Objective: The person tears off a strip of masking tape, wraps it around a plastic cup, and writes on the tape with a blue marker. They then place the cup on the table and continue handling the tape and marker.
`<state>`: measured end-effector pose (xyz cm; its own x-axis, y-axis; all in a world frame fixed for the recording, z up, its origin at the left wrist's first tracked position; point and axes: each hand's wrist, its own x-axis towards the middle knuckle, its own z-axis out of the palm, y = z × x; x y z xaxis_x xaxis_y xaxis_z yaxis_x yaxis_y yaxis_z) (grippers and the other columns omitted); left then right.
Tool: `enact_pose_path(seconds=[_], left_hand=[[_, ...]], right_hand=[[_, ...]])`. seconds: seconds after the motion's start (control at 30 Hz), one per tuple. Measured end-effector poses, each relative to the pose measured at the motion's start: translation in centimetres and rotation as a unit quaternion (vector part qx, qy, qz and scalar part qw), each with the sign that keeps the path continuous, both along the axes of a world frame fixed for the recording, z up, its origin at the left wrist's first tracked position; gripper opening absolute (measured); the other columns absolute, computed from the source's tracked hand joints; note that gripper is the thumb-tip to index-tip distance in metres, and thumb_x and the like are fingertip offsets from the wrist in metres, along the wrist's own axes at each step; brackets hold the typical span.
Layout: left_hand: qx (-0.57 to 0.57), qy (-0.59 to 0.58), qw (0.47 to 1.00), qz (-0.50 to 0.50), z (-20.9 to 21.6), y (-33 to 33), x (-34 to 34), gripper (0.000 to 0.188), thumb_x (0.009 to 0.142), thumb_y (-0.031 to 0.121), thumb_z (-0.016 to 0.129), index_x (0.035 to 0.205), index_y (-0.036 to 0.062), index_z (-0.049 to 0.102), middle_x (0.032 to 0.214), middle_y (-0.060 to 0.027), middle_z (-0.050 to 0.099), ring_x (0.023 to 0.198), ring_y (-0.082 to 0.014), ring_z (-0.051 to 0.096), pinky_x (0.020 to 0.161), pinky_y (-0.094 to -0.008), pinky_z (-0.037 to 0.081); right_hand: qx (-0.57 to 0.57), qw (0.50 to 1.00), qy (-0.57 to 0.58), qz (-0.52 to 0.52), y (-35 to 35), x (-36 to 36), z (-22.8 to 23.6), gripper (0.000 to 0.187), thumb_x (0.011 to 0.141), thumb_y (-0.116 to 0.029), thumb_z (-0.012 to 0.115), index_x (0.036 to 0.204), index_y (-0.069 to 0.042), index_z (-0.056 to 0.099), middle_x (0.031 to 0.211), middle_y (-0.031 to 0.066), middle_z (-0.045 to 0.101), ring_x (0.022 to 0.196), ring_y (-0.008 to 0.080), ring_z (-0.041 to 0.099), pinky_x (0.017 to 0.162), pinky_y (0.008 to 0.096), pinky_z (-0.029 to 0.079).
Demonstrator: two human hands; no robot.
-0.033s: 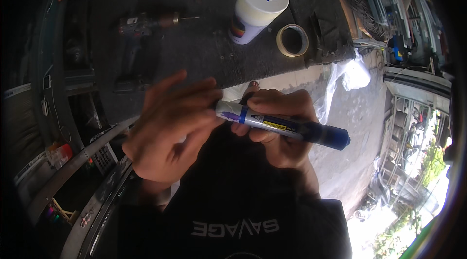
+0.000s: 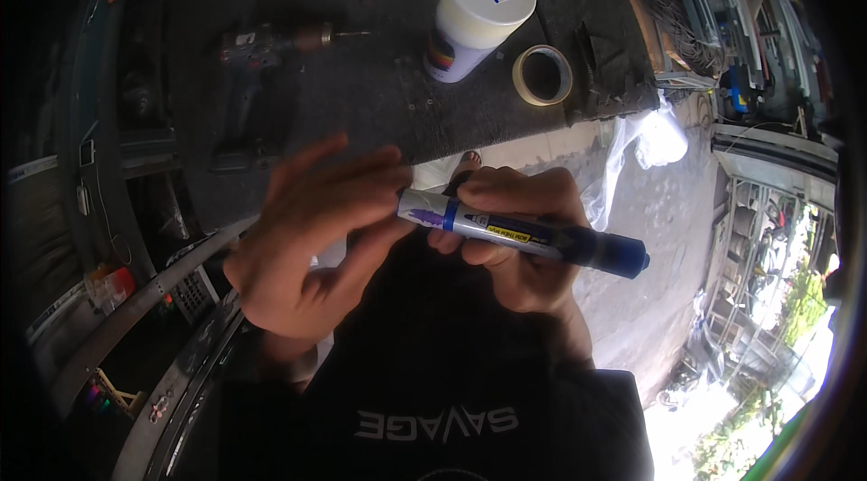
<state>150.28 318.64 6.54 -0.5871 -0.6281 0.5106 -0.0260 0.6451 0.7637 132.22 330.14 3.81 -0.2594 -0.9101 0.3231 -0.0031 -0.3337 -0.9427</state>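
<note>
Marker (image 2: 524, 235) is on the near side of the bench (image 2: 352, 111). Right hand (image 2: 542, 196) wrapped round it; left hand (image 2: 312, 237) half-curled at its left end, can't tell if pinching. Step looks like working that end; next move probably needs right hand steady.

Marker pen (image 2: 492, 226): left end partly hidden at left hand (image 2: 307, 233). Right hand (image 2: 542, 196): fingers partly hidden behind pen. Foot (image 2: 470, 158) beyond: mostly hidden. Cordless drill (image 2: 257, 47), far left: grip murky in shadow. Greenery (image 2: 803, 303), near right: blurred by glare.
</note>
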Motion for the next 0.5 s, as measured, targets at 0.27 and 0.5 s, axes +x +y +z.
enact_pose_path(seconds=[0.27,0.5], left_hand=[[-0.103,-0.1,0.99,-0.001,1.6,-0.9,0.6,0.024,0.08,-0.003,0.085,0.102,0.0014,0.077,0.101,-0.0126,0.081,0.105,-0.0315,0.079,0.103,-0.0532,0.056],[-0.169,-0.153,0.973,0.016,1.8,-0.8,0.4,0.019,0.08,0.006,0.086,0.095,0.0047,0.076,0.092,-0.005,0.077,0.101,-0.026,0.079,0.102,-0.054,0.057]], right_hand=[[0.051,0.995,0.079,-0.01,0.5,-0.3,1.2,0.041,0.097,-0.018,0.079,0.123,0.004,0.055,0.094,0.0177,0.075,0.084,0.0227,0.078,0.086,0.0361,0.062],[0.047,0.981,0.189,0.006,0.4,-0.7,1.6,0.034,0.096,-0.012,0.079,0.12,0.002,0.059,0.088,0.0154,0.078,0.085,0.0215,0.079,0.098,0.0394,0.057]])
